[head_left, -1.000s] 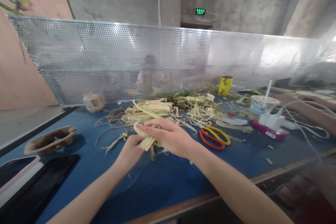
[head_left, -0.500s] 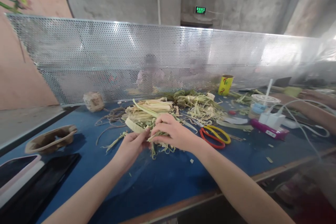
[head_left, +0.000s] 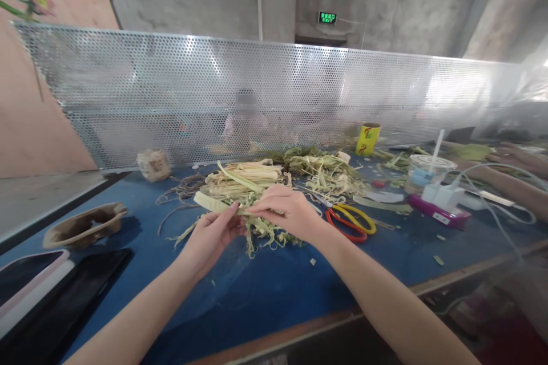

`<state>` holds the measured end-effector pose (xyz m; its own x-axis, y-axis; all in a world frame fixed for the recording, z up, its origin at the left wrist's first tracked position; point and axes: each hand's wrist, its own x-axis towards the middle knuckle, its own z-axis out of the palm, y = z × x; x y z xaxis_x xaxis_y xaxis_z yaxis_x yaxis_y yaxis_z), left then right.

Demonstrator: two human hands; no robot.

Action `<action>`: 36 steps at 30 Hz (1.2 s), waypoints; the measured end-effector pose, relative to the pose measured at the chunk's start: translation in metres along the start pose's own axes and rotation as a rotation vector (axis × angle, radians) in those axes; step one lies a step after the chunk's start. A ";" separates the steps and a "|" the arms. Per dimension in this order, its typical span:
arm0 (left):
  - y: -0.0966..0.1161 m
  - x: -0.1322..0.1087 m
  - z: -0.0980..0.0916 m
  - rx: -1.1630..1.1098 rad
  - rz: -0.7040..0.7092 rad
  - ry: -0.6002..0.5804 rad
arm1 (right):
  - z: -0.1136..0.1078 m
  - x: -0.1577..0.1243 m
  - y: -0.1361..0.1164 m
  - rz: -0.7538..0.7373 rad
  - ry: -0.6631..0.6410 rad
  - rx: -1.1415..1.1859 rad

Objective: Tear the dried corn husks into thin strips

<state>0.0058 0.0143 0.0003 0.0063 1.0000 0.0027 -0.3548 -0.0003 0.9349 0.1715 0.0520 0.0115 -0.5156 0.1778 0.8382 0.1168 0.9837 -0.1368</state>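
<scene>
Between both hands runs a pale green corn husk strip (head_left: 209,201), its broad free end sticking out to the left. My left hand (head_left: 216,235) pinches it between thumb and fingers. On the right part of the strip, my right hand (head_left: 286,211) has its fingers closed from above; its fingertips partly hide the husk. Shredded green husk bits (head_left: 268,232) hang or lie just below the hands. Behind them lies a bundle of pale husk strips (head_left: 252,173), with a looser heap of husks (head_left: 327,174) to its right.
Red-and-yellow-handled scissors (head_left: 351,222) lie right of my hands. Farther right are a lidded cup (head_left: 422,174), a purple power strip (head_left: 443,214) with cables, and a co-worker's arm (head_left: 505,182). At left sit a cardboard tray (head_left: 81,228), phones and twine (head_left: 182,191). A perforated metal screen (head_left: 171,97) stands behind.
The strip's free end has shifted left and lies flatter. My right hand has turned and its fingers are straighter along the strip. At the far right, the co-worker's hands have moved.
</scene>
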 end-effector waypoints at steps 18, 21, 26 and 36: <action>-0.002 -0.002 -0.006 0.062 0.010 -0.107 | -0.001 0.000 -0.002 0.217 -0.016 -0.001; -0.002 -0.001 -0.004 0.089 0.025 -0.087 | -0.002 0.002 -0.002 0.256 -0.026 0.027; -0.001 -0.001 -0.002 0.130 0.046 -0.008 | -0.001 0.003 -0.004 0.322 -0.037 0.068; -0.003 0.002 -0.005 0.199 0.143 -0.020 | -0.002 0.004 -0.010 0.316 -0.010 -0.006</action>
<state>0.0017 0.0159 -0.0040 -0.0113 0.9893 0.1452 -0.1627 -0.1451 0.9759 0.1700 0.0432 0.0170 -0.4609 0.4753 0.7494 0.2778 0.8793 -0.3868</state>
